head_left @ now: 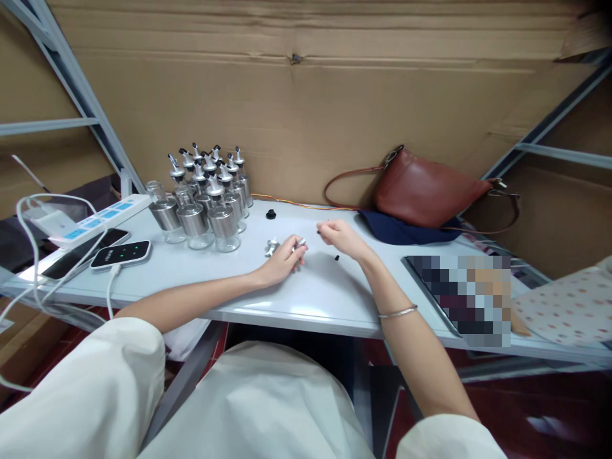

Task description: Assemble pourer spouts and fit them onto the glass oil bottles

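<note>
My left hand (pixel 283 262) is closed around a silver metal pour spout (pixel 299 243), partly hidden by the fingers. Just left of it, more silver spout parts (pixel 272 247) lie on the white table. My right hand (pixel 340 237) is raised a little to the right, its fingers pinched on a small black piece (pixel 319 232). Below that hand a tiny black cap (pixel 337 257) rests on the tabletop. Farther back sits a black ribbed stopper (pixel 271 214). Several glass and steel bottles (pixel 194 223) stand at the left, most topped with silver pourers (pixel 215 186).
On the left are a power strip (pixel 102 220), a black phone (pixel 86 254) and a white-edged device (pixel 121 254) with cables. A brown handbag (pixel 425 188) rests on dark blue cloth (pixel 406 229) at the back right. A pixelated flat object (pixel 463 299) lies at right. Cardboard (pixel 287 127) stands behind.
</note>
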Demonstrator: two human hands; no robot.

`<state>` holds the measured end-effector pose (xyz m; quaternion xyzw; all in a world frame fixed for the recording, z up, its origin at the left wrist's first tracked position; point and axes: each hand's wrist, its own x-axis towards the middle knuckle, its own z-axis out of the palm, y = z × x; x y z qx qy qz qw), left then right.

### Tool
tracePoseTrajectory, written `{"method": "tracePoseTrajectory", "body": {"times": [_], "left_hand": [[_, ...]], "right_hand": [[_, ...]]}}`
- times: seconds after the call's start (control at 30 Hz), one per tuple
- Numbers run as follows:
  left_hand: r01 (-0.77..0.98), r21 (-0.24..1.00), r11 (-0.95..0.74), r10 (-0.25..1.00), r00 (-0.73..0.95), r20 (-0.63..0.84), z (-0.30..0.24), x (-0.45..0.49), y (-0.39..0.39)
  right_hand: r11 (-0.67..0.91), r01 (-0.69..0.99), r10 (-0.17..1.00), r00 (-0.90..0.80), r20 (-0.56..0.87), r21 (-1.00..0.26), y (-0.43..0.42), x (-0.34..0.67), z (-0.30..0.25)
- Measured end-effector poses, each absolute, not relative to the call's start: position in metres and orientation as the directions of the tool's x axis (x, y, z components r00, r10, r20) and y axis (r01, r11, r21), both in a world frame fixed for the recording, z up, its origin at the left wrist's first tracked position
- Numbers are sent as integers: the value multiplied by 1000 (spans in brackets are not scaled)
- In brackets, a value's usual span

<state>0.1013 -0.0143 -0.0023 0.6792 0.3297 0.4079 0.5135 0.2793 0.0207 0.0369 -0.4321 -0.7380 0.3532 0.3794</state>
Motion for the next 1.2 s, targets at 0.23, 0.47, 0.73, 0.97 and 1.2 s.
{"method": "tracePoseTrajectory", "body": {"times": [0.23,0.47,0.73,0.97,1.2], "left_hand": [[-73,992,-107,881,455,129,-2,101,-9],[-131,987,-91,887,440,140,-3,101,-7],[-138,986,-93,895,423,144,-5,101,-5],[-124,986,-111,894,420,153,-4,101,-6],[-104,988,-117,891,429,151,-4,101,-8]], "right_hand": [[247,212,948,-256,190,-945,30,318,38],[179,529,963,-267,38,-830,39,329,24],[213,711,954,-300,-15,-670,39,342,24],[153,780,911,-349,-219,-607,43,345,21],[197,751,904,-388,-179,-630,37,346,25]]}}
